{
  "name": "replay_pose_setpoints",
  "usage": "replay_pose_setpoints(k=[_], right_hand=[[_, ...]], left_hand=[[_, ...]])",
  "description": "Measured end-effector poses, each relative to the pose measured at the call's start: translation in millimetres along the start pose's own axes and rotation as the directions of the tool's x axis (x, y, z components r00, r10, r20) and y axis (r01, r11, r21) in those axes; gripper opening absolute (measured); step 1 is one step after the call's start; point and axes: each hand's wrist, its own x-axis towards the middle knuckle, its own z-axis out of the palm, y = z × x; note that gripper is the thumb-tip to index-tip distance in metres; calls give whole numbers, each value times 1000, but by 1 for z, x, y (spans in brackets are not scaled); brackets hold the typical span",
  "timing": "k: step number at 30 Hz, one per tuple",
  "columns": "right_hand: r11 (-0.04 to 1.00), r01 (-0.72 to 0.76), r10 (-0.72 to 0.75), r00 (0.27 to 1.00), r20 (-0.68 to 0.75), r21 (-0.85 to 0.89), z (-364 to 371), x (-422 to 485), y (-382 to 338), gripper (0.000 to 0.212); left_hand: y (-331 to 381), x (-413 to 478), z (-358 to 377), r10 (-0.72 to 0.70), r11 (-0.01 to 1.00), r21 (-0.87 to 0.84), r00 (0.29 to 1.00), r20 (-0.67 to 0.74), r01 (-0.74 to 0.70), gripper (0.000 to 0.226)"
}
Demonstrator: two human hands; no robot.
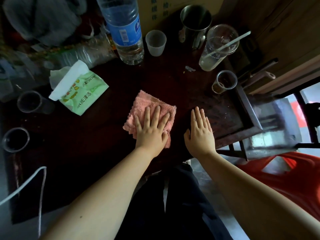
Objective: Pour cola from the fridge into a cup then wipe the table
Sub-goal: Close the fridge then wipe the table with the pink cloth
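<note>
A folded pink cloth lies on the dark table near its middle. My left hand presses flat on the cloth, fingers spread and straight. My right hand rests flat on the bare table just right of the cloth, fingers apart, holding nothing. A small clear plastic cup with a little dark liquid at its bottom stands at the right edge of the table. No cola bottle is in sight.
At the back stand a large water bottle, a frosted cup, a steel mug and a lidded cup with a straw. A green tissue pack and two dark cups sit left. A white cable crosses the near left.
</note>
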Motion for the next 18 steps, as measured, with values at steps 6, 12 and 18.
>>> replay_pose_setpoints(k=[6,12,18], right_hand=[[996,40,-31,993,-117,80,4,-25,-14,53],[997,-2,11,992,-122,75,9,-25,-15,51],[998,7,0,995,-102,62,9,-24,-14,57]], left_hand=[[-13,12,-4,109,993,44,994,24,-110,68],[-23,29,-5,196,976,95,981,11,-196,72],[-12,46,-7,107,994,35,992,-63,-105,74]])
